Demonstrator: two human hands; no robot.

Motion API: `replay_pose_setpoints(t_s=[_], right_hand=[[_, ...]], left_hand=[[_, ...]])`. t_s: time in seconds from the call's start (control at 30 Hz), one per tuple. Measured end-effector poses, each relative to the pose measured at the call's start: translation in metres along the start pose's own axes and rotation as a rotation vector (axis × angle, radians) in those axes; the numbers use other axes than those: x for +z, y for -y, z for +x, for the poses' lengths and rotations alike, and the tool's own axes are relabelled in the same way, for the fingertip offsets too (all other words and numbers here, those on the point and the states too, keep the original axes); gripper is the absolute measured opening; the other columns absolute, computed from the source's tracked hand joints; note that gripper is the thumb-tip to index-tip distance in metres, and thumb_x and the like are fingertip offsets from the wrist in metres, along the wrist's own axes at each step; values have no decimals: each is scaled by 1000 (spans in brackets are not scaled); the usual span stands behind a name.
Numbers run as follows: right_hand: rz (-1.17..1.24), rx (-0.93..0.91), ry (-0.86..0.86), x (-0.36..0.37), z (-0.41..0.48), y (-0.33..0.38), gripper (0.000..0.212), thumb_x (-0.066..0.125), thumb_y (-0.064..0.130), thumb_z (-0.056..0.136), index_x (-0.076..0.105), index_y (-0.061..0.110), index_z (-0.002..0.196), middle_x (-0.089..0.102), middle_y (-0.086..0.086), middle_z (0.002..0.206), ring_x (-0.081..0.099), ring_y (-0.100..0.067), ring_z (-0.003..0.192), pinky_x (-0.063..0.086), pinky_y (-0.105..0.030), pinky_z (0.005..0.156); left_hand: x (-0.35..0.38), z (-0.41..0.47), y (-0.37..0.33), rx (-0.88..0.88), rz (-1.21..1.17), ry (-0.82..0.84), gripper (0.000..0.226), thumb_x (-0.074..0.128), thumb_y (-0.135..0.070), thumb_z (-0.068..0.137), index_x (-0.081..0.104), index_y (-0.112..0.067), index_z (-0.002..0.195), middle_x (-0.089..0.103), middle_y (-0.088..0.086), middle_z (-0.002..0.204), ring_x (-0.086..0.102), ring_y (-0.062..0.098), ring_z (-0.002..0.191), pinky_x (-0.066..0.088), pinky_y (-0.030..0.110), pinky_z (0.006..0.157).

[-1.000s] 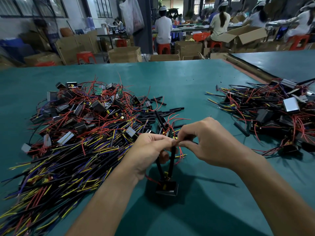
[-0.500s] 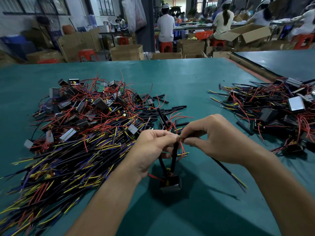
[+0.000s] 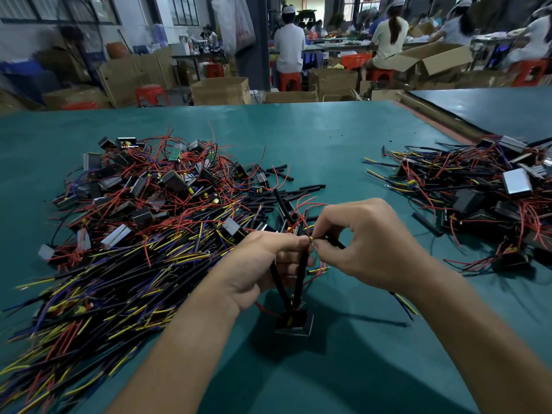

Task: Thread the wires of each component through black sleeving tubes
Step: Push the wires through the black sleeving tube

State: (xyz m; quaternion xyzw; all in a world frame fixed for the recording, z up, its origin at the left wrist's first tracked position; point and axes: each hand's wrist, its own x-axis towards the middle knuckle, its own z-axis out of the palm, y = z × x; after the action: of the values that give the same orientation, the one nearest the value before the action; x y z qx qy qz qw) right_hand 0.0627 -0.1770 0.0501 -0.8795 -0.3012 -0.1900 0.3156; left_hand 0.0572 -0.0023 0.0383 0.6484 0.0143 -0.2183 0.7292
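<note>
- You are working over a green table.
- A big heap of wired parts is lying on your left, and a smaller heap is sitting well apart on your right.
- Your left hand is curling in, its fingertips pinching the top of a black tube.
- Your right hand is pinching a wire end right at that tube's mouth.
- The component is sitting below your left hand, with two tubes rising from it. Whether it is touching the table is unclear.

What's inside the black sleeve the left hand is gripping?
A yellow wire tip shows at the sleeve top, between left hand and right hand; anything inside is hidden.
</note>
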Motion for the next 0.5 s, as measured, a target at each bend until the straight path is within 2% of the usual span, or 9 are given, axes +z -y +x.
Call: replay_pose_setpoints(t_s=[0.07,0.13,0.23,0.3,0.37,0.5], right_hand=[[5,10,5,0,0,-1,4,67,18,71,66,21,69,62,1,58,58,-21,58,49,-37,59],[27,41,15,-1,0,-3,4,66,18,71,67,21,69,63,0,57,60,-22,57,50,-37,60],[62,77,21,-3,0,-5,5,66,18,72,68,21,69,65,-1,58,61,-22,56,51,-39,61],[70,92,28,-3,0,-5,7,69,15,73,69,21,69,65,1,57,61,-21,56,52,-40,61],[83,105,32,-3,0,-5,9,71,13,74,70,20,69,65,1,58,62,-20,56,52,-40,61],[98,99,31,-5,0,-6,12,72,11,75,71,21,69,66,2,58,62,-17,56,52,-39,61]], left_hand=[[1,1,2,51,-9,-33,16,62,-14,90,68,-13,75,68,3,63,52,7,49,48,17,50],[3,3,5,179,8,-87,12,64,-8,89,65,-11,76,69,3,61,51,5,43,46,16,47],[6,6,12,447,225,-212,19,67,-2,86,66,-12,70,65,-2,53,53,4,42,45,18,45],[8,10,17,578,394,-290,21,69,-5,85,68,-14,67,67,2,57,56,7,49,48,25,47],[9,11,21,658,487,-334,15,69,-15,83,70,-16,69,70,2,63,60,9,54,51,31,53],[8,10,22,697,508,-357,9,69,-25,75,72,-19,69,69,-2,60,61,8,52,53,30,52]])
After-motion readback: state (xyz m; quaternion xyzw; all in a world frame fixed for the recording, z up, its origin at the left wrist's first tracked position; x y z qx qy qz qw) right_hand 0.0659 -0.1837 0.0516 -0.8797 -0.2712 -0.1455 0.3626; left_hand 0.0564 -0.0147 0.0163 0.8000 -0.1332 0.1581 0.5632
